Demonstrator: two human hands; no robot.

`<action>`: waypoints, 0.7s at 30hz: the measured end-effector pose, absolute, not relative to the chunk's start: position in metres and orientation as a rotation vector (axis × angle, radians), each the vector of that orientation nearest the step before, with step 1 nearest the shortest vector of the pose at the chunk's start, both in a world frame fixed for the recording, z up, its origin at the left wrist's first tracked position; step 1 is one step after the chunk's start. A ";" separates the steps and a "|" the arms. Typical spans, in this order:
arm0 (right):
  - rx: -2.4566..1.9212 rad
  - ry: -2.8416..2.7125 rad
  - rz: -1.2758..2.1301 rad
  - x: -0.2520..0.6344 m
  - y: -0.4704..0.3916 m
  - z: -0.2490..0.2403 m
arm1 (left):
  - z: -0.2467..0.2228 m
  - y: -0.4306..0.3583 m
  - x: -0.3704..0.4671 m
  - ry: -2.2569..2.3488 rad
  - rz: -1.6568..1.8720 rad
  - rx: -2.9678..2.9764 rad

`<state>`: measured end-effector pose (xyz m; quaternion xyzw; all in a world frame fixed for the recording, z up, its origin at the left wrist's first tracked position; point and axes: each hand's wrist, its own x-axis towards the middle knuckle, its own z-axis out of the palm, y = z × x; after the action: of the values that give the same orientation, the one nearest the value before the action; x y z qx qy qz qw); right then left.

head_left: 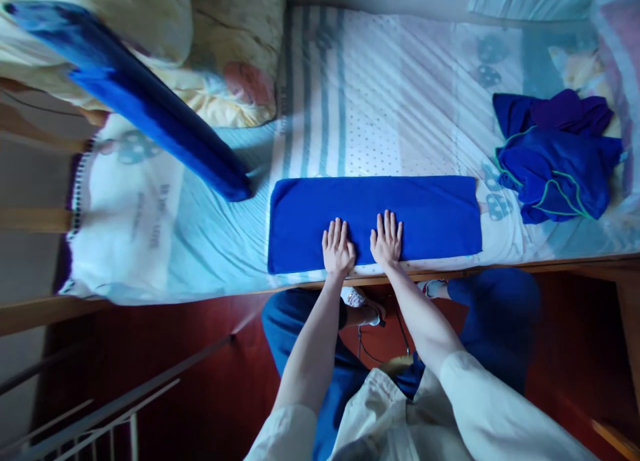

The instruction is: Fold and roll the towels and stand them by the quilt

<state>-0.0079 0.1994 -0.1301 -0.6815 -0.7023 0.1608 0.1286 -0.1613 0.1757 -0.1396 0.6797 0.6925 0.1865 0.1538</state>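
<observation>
A blue cloth (425, 214), perhaps a towel, lies flat in a long rectangle along the near edge of the bed. My left hand (339, 248) rests palm down on its near part, fingers stretched away from me. A short way to the right, my right hand (387, 240) is pressed flat on the same cloth with its fingers slightly apart. Neither hand grips anything. Some printed sheet shows around the cloth's borders.
Crumpled blue cloths with green edging (565, 161) lie at the right of the bed. A long blue bar-like thing (155, 114) slants across the left. Behind it is a yellowish bedding bundle (240, 54). The striped sheet (370, 81) covers the bed; metal rails (150, 381) stand lower left.
</observation>
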 end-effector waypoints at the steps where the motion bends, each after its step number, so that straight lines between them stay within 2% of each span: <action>1: -1.985 -2.043 0.449 -0.009 0.199 -0.133 | -0.140 0.176 -0.161 1.986 0.516 1.954; 5: -1.996 -2.056 0.367 -0.003 0.198 -0.138 | -0.137 0.180 -0.157 1.975 0.422 2.003; 13: -1.989 -2.047 0.266 -0.003 0.199 -0.146 | -0.134 0.195 -0.148 1.535 0.404 2.235; 21: -1.980 -2.062 0.228 -0.003 0.200 -0.144 | -0.134 0.184 -0.285 2.050 0.500 1.826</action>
<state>-0.0028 0.1999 -0.1445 -0.6840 -0.7123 0.0787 0.1364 -0.2851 0.1841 -0.1337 0.6443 0.7233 0.1766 0.1748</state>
